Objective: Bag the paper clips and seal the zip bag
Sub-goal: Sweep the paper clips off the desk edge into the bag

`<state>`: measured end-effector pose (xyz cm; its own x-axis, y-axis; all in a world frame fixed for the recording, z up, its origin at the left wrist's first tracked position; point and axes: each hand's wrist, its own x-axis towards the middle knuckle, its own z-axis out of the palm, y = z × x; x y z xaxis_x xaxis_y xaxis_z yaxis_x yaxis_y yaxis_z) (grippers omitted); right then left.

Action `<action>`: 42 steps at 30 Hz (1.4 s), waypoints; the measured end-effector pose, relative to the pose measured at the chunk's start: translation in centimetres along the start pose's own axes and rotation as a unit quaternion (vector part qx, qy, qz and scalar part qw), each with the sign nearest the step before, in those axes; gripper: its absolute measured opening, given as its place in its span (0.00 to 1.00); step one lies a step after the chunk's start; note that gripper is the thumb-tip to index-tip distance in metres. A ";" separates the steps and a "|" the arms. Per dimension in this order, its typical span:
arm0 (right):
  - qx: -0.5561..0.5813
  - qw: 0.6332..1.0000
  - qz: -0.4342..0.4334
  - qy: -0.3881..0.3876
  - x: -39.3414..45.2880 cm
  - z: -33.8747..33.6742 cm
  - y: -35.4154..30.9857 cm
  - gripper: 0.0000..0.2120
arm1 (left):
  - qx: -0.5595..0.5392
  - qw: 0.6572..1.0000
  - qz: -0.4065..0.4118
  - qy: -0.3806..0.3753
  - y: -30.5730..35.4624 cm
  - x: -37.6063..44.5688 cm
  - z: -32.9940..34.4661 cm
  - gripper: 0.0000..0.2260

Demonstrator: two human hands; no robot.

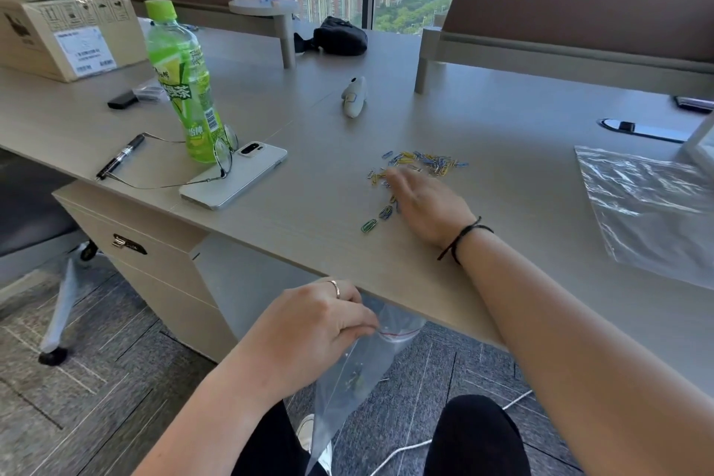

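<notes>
A scatter of coloured paper clips (pixel 423 161) lies on the grey desk (pixel 309 185), with a few more trailing toward the front edge near a green one (pixel 369 225). My right hand (pixel 429 203) rests flat on the desk beside the clips, fingers spread over some of them. Below the desk edge my left hand (pixel 315 328) pinches the red-lined top of a clear zip bag (pixel 357 375). The bag hangs down over my lap with a few clips inside it.
A second clear bag (pixel 649 205) lies on the desk at the right. A green tea bottle (pixel 181 85), a phone (pixel 235 178), glasses and a marker (pixel 121 156) sit to the left. A white device (pixel 354 96) lies behind the clips; a cardboard box (pixel 65 31) stands far left.
</notes>
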<state>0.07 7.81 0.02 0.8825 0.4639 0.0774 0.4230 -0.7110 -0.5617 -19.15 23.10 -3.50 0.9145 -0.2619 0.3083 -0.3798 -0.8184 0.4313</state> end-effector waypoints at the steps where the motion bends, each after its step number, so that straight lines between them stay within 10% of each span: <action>1: -0.067 0.997 -0.036 -0.021 0.0 0.5 -0.3 0.27 | -0.003 1.000 0.000 0.000 -0.1 0.0 0.0 0.12; 10: -0.104 0.987 -0.101 -0.062 -0.8 1.5 -0.5 0.28 | -0.004 1.000 0.000 0.008 -0.2 0.0 -0.2 0.10; 24: 0.329 0.943 -0.048 0.021 -3.0 1.1 -1.9 0.18 | -0.007 1.000 -0.008 0.011 -0.1 -0.4 -0.7 0.12; 33: 0.162 0.984 -0.028 -0.063 -2.2 2.3 -4.1 0.25 | -0.004 1.000 -0.007 0.014 0.0 -0.7 -0.9 0.11; 42: 0.114 0.981 -0.137 -0.081 -4.8 2.8 -3.2 0.07 | -0.002 1.000 -0.020 0.014 -0.2 -1.1 -1.2 0.12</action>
<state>-6.04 9.32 -0.88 0.6907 0.7114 0.1298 0.5661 -0.4201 -0.7093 -20.28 24.21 -2.88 0.9247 -0.2157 0.3138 -0.3443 -0.8255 0.4472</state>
